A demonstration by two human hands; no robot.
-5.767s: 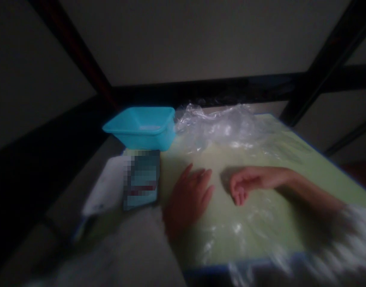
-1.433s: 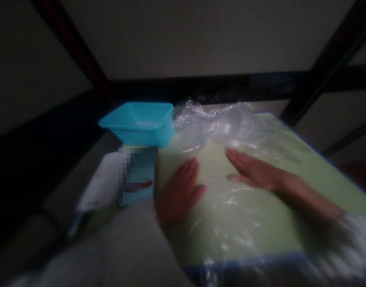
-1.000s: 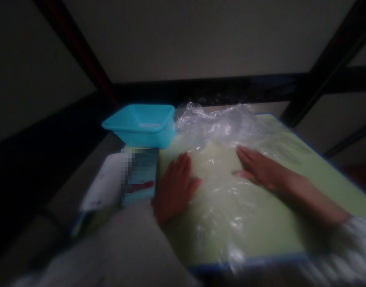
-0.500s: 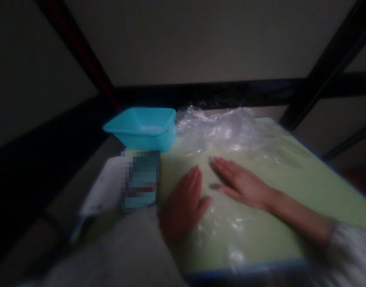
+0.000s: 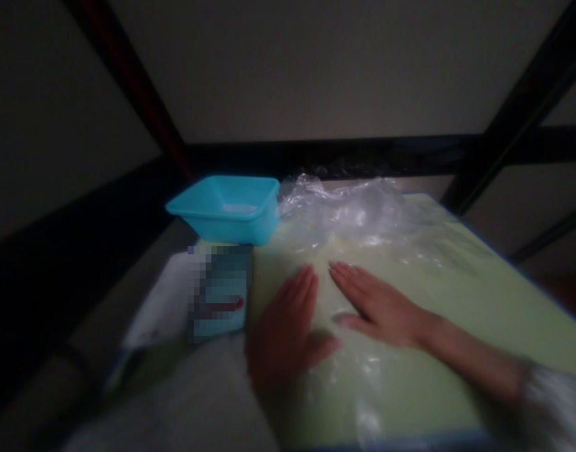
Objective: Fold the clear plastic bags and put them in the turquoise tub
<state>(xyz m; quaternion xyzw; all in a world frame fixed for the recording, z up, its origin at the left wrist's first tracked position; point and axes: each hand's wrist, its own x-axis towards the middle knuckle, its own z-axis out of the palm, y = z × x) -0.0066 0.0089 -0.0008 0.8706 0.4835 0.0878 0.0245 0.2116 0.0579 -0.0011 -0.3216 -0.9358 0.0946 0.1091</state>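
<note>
Both hands lie flat on clear plastic film (image 5: 358, 220) spread over a pale green board (image 5: 480, 282) with a blue edge. My left hand (image 5: 285, 333) rests palm down with fingers stretched out, near the board's left side. My right hand (image 5: 377, 304) lies open beside it, fingers pointing toward the far left, almost touching the left hand. The film bunches into a crumpled heap at the board's far end. Neither hand grips anything.
A turquoise plastic tub (image 5: 226, 207) stands at the board's far left corner. A blue-green packet (image 5: 219, 292) and a white sheet (image 5: 160, 307) lie left of the board. Dark shelf rails (image 5: 363, 154) cross behind. The scene is dim and blurred.
My right hand opened from a loose curl, swept out over the film to the right, then slid back left beside my left hand. The left hand stayed flat, shifting slightly.
</note>
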